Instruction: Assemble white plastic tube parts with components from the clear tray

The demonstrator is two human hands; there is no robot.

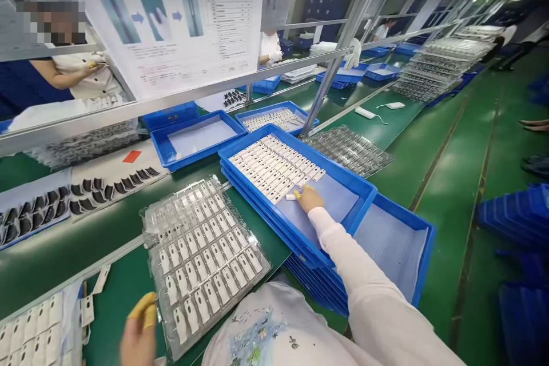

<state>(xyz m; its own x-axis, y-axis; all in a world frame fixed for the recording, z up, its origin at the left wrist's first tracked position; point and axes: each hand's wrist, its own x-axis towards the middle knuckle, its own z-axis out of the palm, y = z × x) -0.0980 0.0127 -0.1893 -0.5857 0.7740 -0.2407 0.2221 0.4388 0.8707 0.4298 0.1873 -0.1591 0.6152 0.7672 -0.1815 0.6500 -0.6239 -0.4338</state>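
Note:
My right hand (310,199), with a yellow finger cot, pinches a small white flat plastic piece (291,197) low over the blue tray (297,136). Rows of similar white pieces (261,167), each with a dark oval hole, lie in that tray beside the hand. My left hand (139,329), yellow cots on its fingers, is near the left edge of a clear blister tray (265,270). Its fingertips are drawn together; whether anything is between them is hidden. White pieces (201,303) fill the blister tray's slots in rows.
A stack of blue trays (418,286) stands at my right. White pieces (30,326) lie at lower left, dark curved parts (38,206) farther back. Empty blister sheets (349,151) lie beyond the tray. A metal frame (326,88) and instruction sheet (171,63) stand ahead; a person (81,77) works opposite.

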